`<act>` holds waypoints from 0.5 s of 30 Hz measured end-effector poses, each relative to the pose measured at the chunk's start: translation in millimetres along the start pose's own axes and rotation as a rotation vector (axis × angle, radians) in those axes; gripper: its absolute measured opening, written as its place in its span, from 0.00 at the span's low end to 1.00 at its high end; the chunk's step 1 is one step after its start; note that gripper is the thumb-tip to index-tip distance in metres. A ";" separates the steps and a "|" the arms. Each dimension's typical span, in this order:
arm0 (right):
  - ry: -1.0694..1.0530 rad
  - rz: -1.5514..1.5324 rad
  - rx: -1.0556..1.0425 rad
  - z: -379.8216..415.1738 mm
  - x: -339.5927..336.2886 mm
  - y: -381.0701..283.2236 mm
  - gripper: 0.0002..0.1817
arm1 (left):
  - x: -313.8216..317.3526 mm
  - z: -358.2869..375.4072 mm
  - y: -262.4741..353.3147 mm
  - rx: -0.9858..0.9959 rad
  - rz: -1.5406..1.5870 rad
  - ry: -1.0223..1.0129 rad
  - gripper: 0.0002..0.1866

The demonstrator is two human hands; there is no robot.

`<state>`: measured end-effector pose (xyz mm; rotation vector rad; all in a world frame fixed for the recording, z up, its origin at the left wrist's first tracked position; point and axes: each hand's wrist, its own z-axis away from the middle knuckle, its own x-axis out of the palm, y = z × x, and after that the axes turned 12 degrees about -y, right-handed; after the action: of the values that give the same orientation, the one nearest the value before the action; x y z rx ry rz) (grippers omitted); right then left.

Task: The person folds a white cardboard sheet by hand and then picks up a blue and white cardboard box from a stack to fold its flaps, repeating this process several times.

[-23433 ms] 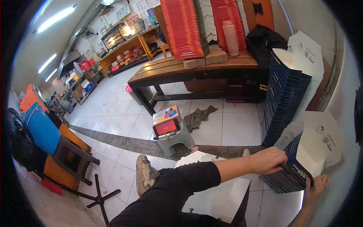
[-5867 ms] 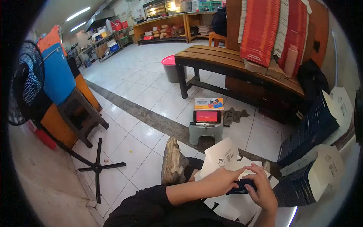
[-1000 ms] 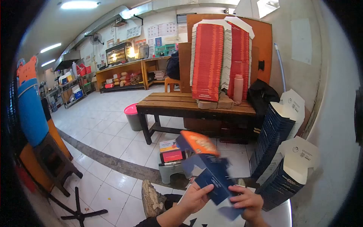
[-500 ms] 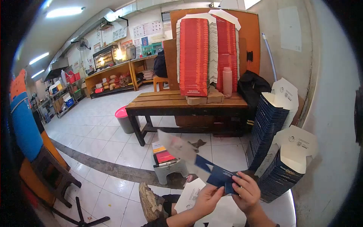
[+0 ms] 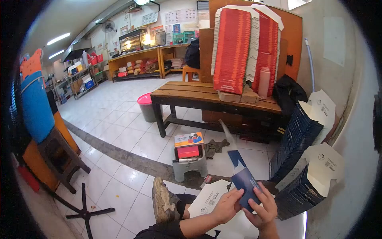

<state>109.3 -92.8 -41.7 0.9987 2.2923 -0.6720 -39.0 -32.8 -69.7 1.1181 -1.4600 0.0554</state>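
Observation:
A dark blue paperboard carton piece (image 5: 246, 182) is held up over my lap, its far flap tilted away and partly blurred. My left hand (image 5: 227, 206) pinches its near left edge. On the right side, my right hand (image 5: 262, 205) grips the same piece, thumb below and fingers along the edge. Cream carton sheets with small dark print (image 5: 207, 198) lie across my lap beneath both hands. Close to my right hand stands a stack of nested blue cartons (image 5: 300, 195) with cream insides, and a taller similar stack (image 5: 294, 139) is behind it.
A small grey stool (image 5: 190, 169) holds a printed box (image 5: 188, 138), a phone-like item and a marker. Behind it is a wooden bench (image 5: 187, 91) bearing red carton stacks (image 5: 230, 51) and a pink bottle (image 5: 264, 83). A pink-lidded bin (image 5: 148, 107) stands beside the bench.
The blue carton piece has swung from slanting left to pointing more upright and away, and my hands have shifted along it. The camera view has turned slightly left and down.

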 end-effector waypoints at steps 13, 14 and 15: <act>0.165 0.011 0.152 -6.4 17.3 -9.9 0.02 | 19.6 -3.4 -29.2 0.079 0.118 0.153 0.11; 0.156 0.007 0.151 -6.5 16.7 -8.0 0.02 | 18.1 -3.8 -30.3 0.085 0.124 0.159 0.11; 0.124 0.087 0.121 -6.1 16.9 -5.7 0.04 | 15.2 -3.8 -31.3 0.121 0.156 0.108 0.11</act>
<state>93.5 -84.0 -47.0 1.2207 2.3207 -0.7390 -13.1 -55.8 -74.1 1.0795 -1.4591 0.3129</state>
